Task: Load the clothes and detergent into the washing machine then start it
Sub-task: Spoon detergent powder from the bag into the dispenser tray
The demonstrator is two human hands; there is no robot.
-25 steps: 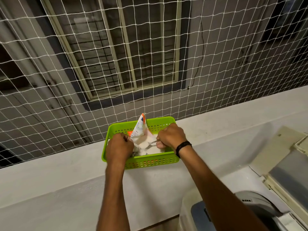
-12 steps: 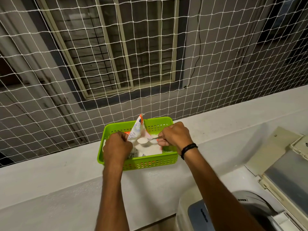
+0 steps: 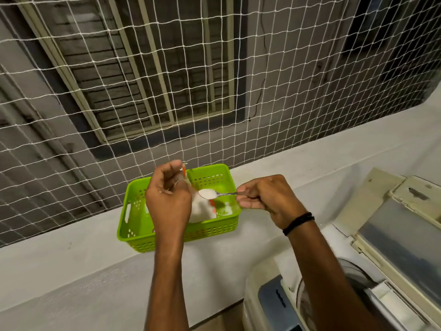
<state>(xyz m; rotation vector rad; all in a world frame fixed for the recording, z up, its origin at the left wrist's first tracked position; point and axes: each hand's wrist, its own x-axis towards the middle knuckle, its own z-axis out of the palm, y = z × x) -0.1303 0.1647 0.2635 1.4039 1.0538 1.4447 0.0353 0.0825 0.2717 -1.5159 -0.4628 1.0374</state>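
Observation:
A green plastic basket [image 3: 210, 231] sits on the white ledge. Inside it lies a white and orange detergent packet [image 3: 199, 210]. My left hand [image 3: 168, 199] pinches the packet's top edge and hides much of the packet. My right hand [image 3: 267, 198] grips a metal spoon [image 3: 216, 194] heaped with white detergent powder, held level above the basket's right half. The washing machine [image 3: 274, 297] stands at the bottom right with its lid [image 3: 401, 235] raised. No clothes are in sight.
A white rope net [image 3: 214, 80] closes off the space behind the ledge [image 3: 71, 247], with a barred window beyond it. The ledge's white wall drops toward me on the left. The machine's open lid stands up at the right edge.
My right hand has lifted the spoon, now full of powder, out of the packet and drawn it to the right. My left hand has risen with the packet's top edge.

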